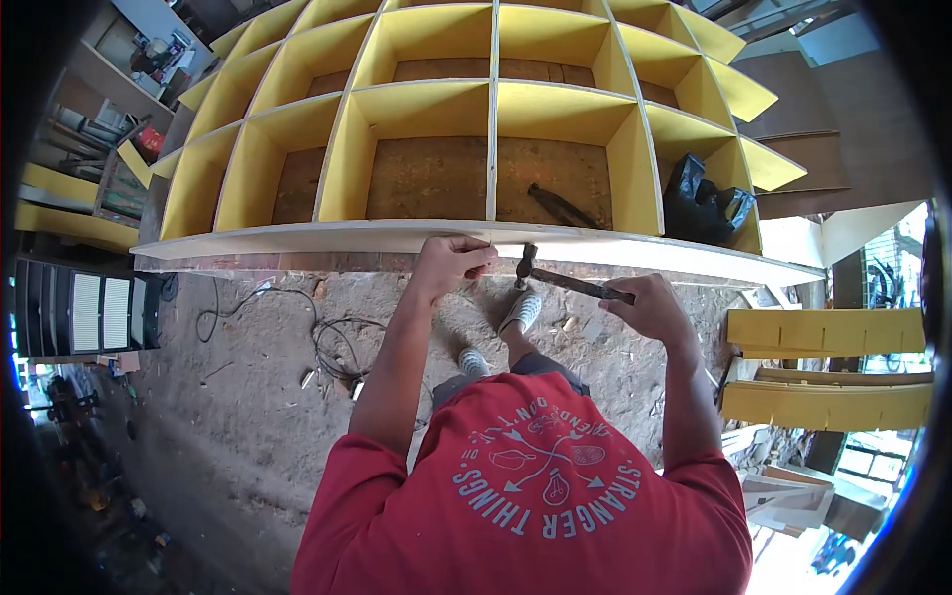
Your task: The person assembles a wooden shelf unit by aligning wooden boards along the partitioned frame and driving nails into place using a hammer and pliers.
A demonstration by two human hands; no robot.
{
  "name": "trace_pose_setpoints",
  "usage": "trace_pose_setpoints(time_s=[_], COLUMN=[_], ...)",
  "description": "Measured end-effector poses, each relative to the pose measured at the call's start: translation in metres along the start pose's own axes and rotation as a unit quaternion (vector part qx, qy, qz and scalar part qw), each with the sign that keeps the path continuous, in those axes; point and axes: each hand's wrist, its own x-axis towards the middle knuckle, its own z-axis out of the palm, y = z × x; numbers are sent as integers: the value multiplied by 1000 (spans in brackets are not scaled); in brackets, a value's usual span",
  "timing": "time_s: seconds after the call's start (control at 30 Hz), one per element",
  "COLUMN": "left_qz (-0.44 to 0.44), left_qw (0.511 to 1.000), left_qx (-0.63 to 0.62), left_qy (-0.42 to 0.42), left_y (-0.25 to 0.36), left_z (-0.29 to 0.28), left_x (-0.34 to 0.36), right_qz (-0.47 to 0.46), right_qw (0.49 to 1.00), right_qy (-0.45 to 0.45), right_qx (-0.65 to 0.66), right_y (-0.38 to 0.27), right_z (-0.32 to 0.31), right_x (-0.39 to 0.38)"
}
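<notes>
My right hand (654,307) is wrapped round the handle end of a hammer (573,285). The hammer's dark metal head is close to the pale front board (377,238) of a large yellow grid of compartments (426,117). Just left of the hammer head, my left hand (448,268) is closed in a pinch against the same board, near where an upright divider meets it. Whatever its fingertips hold is too small to make out. Inside the compartment beyond the hammer lies a dark long-handled tool (565,206).
A black plastic bag (702,203) sits in a right-hand compartment. Notched yellow boards (823,405) are stacked at the right. A dark cable (337,347) lies looped on the rough floor (248,397), left of my feet. Brown sheets (793,164) lie beyond the grid's right side.
</notes>
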Motion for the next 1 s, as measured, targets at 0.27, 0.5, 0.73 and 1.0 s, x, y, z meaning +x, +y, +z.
trace_pose_setpoints(time_s=[0.27, 0.5, 0.73, 1.0], left_qz=[-3, -10, -14, -32], left_qw=[1000, 1000, 1000, 999], left_qx=[2, 17, -9, -17], left_qy=[-3, 0, 1, 28], left_y=[6, 2, 1, 8], left_z=[-4, -7, -6, -2], left_x=[5, 13, 16, 9], right_qz=[43, 27, 26, -6], right_qw=[999, 998, 997, 997], right_qy=[-9, -16, -43, -61], right_qx=[13, 55, 59, 42], right_y=[-5, -3, -13, -21], right_z=[9, 12, 12, 10], right_x=[-19, -28, -30, -25])
